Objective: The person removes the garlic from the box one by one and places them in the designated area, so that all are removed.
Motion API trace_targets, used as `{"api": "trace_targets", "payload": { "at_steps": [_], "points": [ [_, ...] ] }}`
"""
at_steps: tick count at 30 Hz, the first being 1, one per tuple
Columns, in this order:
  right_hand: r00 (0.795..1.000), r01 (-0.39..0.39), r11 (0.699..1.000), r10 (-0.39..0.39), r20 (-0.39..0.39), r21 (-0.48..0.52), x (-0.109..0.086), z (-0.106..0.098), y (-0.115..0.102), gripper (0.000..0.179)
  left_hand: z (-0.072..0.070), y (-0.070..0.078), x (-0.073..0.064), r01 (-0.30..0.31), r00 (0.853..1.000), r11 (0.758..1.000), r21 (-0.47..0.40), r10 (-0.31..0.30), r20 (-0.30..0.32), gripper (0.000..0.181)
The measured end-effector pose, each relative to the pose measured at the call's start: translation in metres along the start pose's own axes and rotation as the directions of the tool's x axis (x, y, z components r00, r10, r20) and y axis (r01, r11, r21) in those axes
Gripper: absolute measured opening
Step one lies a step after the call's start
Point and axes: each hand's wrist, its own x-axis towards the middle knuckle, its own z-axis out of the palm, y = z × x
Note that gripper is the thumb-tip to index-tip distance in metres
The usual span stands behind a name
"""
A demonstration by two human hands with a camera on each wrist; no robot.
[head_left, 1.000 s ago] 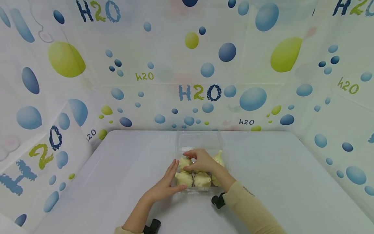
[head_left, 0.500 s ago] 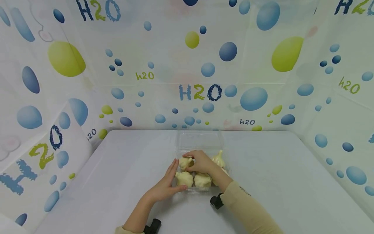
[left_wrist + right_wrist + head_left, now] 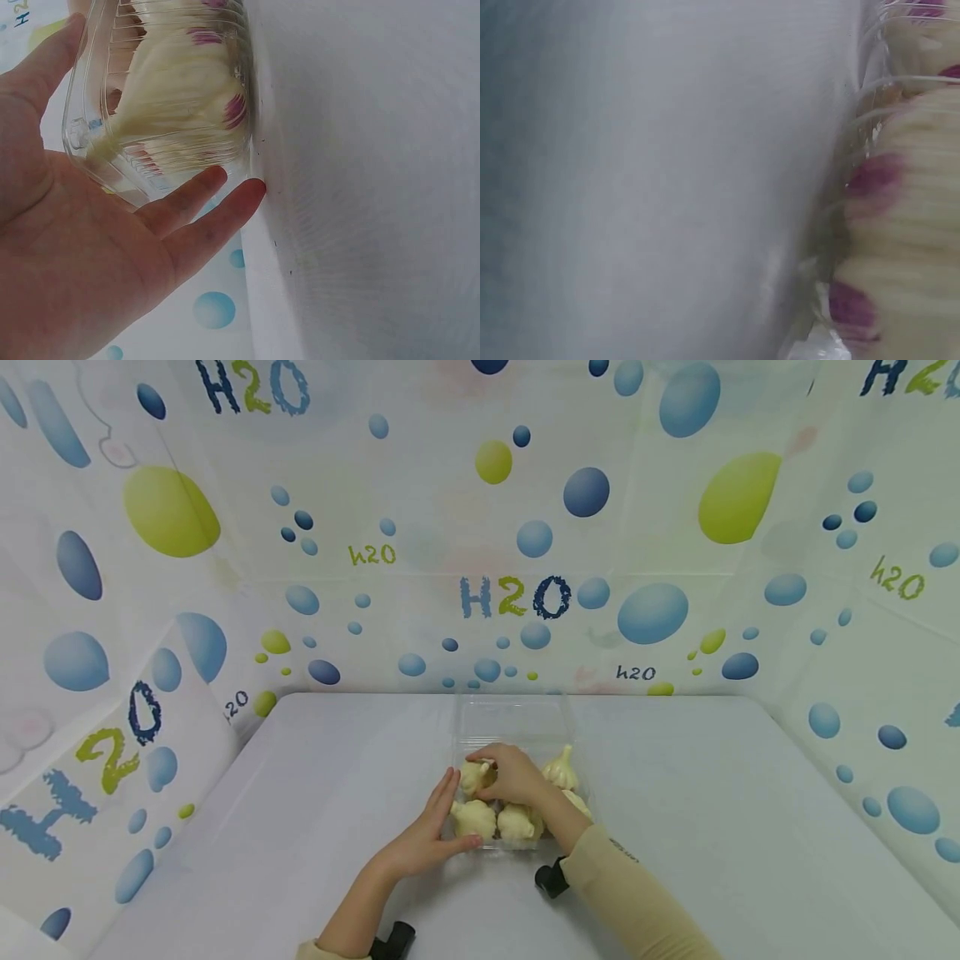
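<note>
A clear plastic clamshell box [image 3: 516, 845] holds several pale garlic bulbs with purple marks low on their sides. My right hand [image 3: 517, 777] reaches into it and pinches the back-left garlic bulb [image 3: 472, 778] between thumb and fingers. In front sit a left bulb [image 3: 474, 820] and a middle bulb [image 3: 516, 822]; another bulb [image 3: 559, 772] stands stem-up at back right. My left hand [image 3: 423, 839] rests along the box's left front corner, fingers straight and thumb spread across the front. The left wrist view shows that hand [image 3: 97, 255] beside the ribbed wall. My right forearm partly covers the right-hand bulbs.
The box's transparent lid [image 3: 513, 717] is raised behind it, close to the back wall. A white table [image 3: 337, 777] spreads around the box. Patterned sheets [image 3: 420, 485] with blue and green spots enclose the back and sides.
The right hand has turned the back-left bulb, so its stem now shows toward the right. The front-middle bulb has tilted slightly, and the right forearm has shifted a little left. The left hand stays put.
</note>
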Motion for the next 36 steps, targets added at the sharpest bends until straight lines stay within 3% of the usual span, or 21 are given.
{"api": "trace_targets", "payload": {
  "at_steps": [18,27,36],
  "points": [
    [0.997,-0.068,0.978,0.073,-0.019,0.199,-0.004,-0.011,-0.007,0.057,0.001,0.000,0.001,0.012,1.000,1.000,0.004,-0.012,0.002,0.098],
    [0.994,-0.056,0.957,0.079,-0.071,0.284,-0.008,-0.020,-0.004,0.056,0.001,0.001,0.000,0.020,1.000,1.000,0.006,-0.020,-0.005,0.097],
    [0.987,-0.052,0.961,0.090,-0.131,0.272,-0.015,-0.032,-0.004,0.054,0.000,0.002,0.000,0.018,1.000,1.000,0.003,-0.018,-0.007,0.099]
  ]
}}
